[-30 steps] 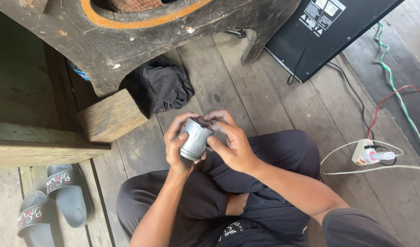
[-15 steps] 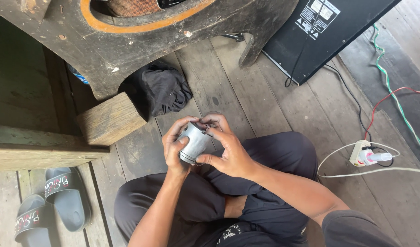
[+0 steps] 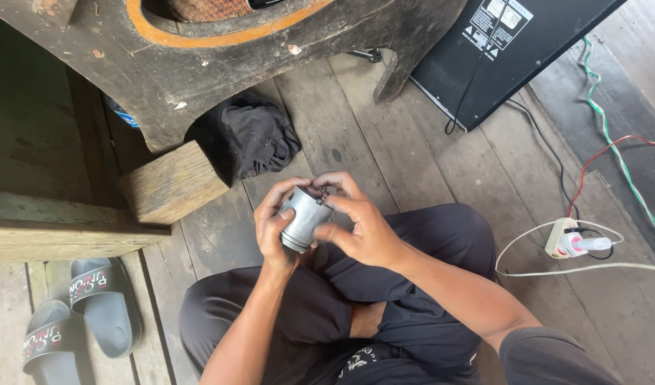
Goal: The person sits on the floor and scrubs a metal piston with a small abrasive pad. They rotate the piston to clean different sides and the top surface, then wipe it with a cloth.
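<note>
Two hands [image 3: 327, 228] hold a metal cylinder [image 3: 304, 218] near black cloth [image 3: 253, 135].

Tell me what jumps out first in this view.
Dead centre, the left hand and right hand wrap a silver metal cylinder above the crossed legs. Behind it, a crumpled black cloth lies by a wood block; grey slippers sit lower left.

weathered plank floor [image 3: 384, 150], daylight; black speaker cabinet [image 3: 513, 50], wood block [image 3: 172, 182], grey slippers [image 3: 78, 321], white power strip [image 3: 566, 239].
</note>
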